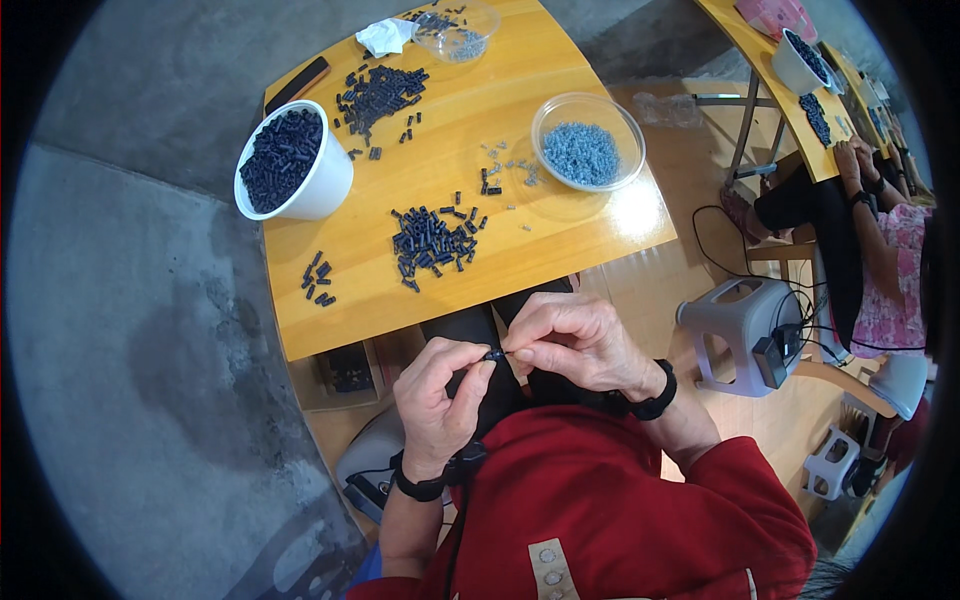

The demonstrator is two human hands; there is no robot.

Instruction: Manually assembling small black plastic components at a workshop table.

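My left hand (440, 395) pinches a small black cylindrical piece (493, 355) between thumb and forefinger, just past the table's near edge and above my lap. Thumb and forefinger of my right hand (575, 340) are closed at the right end of that piece; whatever sits between those fingertips is too small to make out. Closest to the hands on the tabletop is a loose pile of similar black pieces (432, 240). A smaller group of black pieces (318, 280) lies to its left. Small clear bits (515, 168) are scattered beside a clear round tub of bluish transparent parts (582, 155).
A white bucket (325, 180) full of black pieces stands at the table's left edge. Behind it are another black pile (380, 97), a dark flat case (298, 84), white tissue (385, 37) and a clear bowl (462, 45). A grey stool (735, 315) and a co-worker's arm (878, 235) are at right.
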